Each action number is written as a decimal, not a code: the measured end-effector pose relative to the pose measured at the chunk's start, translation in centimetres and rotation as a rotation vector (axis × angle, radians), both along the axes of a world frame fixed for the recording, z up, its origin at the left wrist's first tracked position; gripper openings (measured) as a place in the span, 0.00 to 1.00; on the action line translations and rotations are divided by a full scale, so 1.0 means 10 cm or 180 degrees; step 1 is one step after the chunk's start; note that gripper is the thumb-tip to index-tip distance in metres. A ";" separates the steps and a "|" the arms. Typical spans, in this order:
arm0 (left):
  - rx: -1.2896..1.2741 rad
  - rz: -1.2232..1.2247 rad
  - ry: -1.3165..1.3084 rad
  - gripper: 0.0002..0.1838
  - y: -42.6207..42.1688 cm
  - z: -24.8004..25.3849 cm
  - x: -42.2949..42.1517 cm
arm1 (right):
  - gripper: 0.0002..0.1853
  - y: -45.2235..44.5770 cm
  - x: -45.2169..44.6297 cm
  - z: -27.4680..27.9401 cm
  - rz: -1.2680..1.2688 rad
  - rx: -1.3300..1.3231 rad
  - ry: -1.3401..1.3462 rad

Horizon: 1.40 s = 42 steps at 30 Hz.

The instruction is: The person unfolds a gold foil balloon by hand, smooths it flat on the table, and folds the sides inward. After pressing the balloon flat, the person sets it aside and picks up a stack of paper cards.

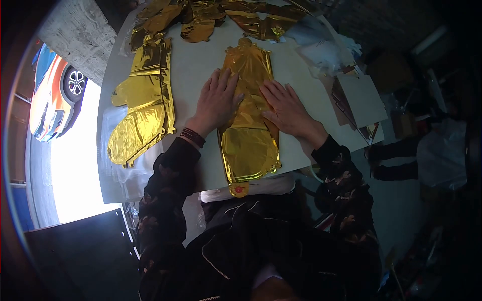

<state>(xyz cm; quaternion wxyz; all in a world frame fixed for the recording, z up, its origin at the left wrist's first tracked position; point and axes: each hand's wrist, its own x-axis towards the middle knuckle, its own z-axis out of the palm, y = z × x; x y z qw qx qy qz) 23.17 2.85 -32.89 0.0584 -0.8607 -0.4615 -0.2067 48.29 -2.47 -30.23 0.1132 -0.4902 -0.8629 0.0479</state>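
A flat gold foil balloon (249, 145) lies lengthwise before me, its near tab with a red mark hanging just past the table's front edge. Flat on the balloon's left side rests my left hand (218, 100), fingers stretched out and pointing away from me. My right hand (285, 106) lies on the right edge of the same balloon, fingers extended and slightly apart. Neither hand grips anything. Parts of the foil under both palms are hidden.
More flat gold foil balloons (145, 100) lie at the left, and several crumpled ones (198, 22) cover the far edge. Clear plastic bags (319, 45) and a white sheet (359, 98) sit at the right of the white table (196, 170). A person's legs (396, 160) show beyond.
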 end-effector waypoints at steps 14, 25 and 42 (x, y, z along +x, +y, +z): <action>-0.0143 0.0085 -0.0417 0.32 0.08 -0.04 0.04 | 0.35 0.37 0.08 -0.10 -0.0257 0.0180 0.0395; -0.0411 0.0263 -0.1157 0.28 0.10 0.01 -0.16 | 0.34 0.46 0.05 -0.03 -0.0100 0.0150 0.0577; -0.0261 0.0722 -0.0636 0.28 0.21 -0.05 -0.19 | 0.34 0.52 -0.01 -0.10 -0.0105 0.0251 0.0437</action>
